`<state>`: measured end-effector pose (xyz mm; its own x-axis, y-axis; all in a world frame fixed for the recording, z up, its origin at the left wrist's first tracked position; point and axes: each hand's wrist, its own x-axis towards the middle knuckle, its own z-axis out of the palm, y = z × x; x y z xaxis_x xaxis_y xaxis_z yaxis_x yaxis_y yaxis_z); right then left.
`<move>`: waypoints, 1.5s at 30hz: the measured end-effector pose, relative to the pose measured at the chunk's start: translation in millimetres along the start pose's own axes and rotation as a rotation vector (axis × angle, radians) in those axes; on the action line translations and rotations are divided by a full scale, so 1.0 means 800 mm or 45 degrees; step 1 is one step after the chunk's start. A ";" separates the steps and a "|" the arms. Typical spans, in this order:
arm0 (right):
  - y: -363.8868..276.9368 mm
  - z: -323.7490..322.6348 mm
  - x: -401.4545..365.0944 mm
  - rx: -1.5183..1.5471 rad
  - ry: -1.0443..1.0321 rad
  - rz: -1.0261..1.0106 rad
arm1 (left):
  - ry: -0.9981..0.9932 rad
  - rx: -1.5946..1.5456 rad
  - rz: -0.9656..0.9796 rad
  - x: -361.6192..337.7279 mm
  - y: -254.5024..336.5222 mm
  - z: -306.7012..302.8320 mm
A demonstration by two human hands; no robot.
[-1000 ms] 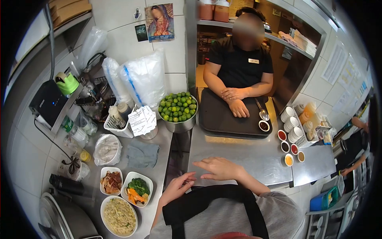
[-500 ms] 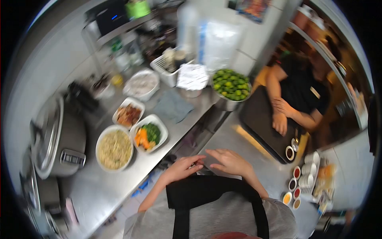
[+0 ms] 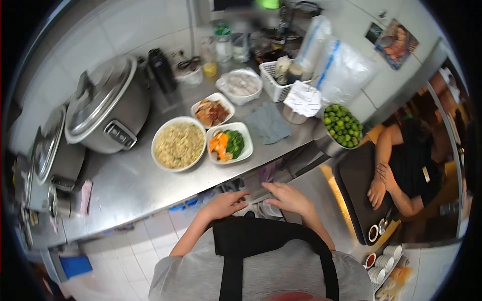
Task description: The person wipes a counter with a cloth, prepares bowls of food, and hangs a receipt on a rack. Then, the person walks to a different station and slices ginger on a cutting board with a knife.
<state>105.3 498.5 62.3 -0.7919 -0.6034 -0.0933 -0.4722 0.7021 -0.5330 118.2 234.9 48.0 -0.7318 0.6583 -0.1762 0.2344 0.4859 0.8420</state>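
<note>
My left hand (image 3: 227, 204) and my right hand (image 3: 291, 198) hover in front of my body, fingers stretched towards each other with a gap between them. Neither holds anything. Beyond them on the steel counter (image 3: 120, 185) stands a large white bowl of fried rice (image 3: 178, 144). Beside it a square white bowl (image 3: 246, 152) contains orange pieces and green vegetables. Behind that sits a smaller white bowl of browned meat pieces (image 3: 212, 112). A folded grey-blue cloth (image 3: 267, 123) lies to their right.
Two big rice cookers (image 3: 108, 108) occupy the left. A metal container of small green limes (image 3: 343, 126) is at the counter's right end. Past the pass-through, another person's crossed arms (image 3: 384, 173) rest by a dark tray (image 3: 351, 195). A white basket (image 3: 275, 83) stands behind.
My view has turned left, so the counter, bowls, limes and other person appear farther right. Floor tiles now show below the counter. My hands stay in front of me, fingers still stretched.
</note>
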 end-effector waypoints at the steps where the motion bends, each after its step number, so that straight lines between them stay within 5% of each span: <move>1: 0.004 0.007 0.000 0.019 -0.008 -0.038 | 0.006 -0.084 -0.049 -0.004 -0.010 -0.006; 3: -0.001 0.004 -0.003 0.064 -0.022 0.017 | 0.209 -0.331 0.034 -0.011 -0.063 -0.002; 6: -0.005 0.001 -0.003 0.044 -0.089 0.270 | 0.671 -1.087 -0.447 -0.045 -0.114 -0.026; 10: -0.008 0.016 0.008 0.053 0.017 0.447 | 1.177 -1.767 -0.642 -0.098 -0.210 -0.068; 22: -0.089 0.065 0.087 0.287 0.239 0.528 | 0.876 -1.574 -0.423 -0.090 -0.245 -0.151; 34: -0.134 0.114 0.023 0.619 0.593 0.481 | 0.993 -1.426 -0.363 -0.177 -0.296 -0.114; 38: -0.130 0.132 -0.001 0.665 0.606 0.407 | 1.029 -1.368 -0.201 -0.170 -0.211 -0.068; 42: -0.127 0.130 -0.051 0.977 0.591 0.421 | 0.594 -1.234 -0.248 -0.128 -0.093 -0.033; 45: -0.114 0.131 -0.103 1.352 0.811 0.554 | 0.276 -1.233 -0.263 -0.068 -0.046 0.011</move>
<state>254.5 444.8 30.3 -0.9819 0.0840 -0.1697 0.1685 -0.0215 -0.9855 154.9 186.5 22.0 -0.8224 0.4486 -0.3498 -0.4592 -0.1604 0.8738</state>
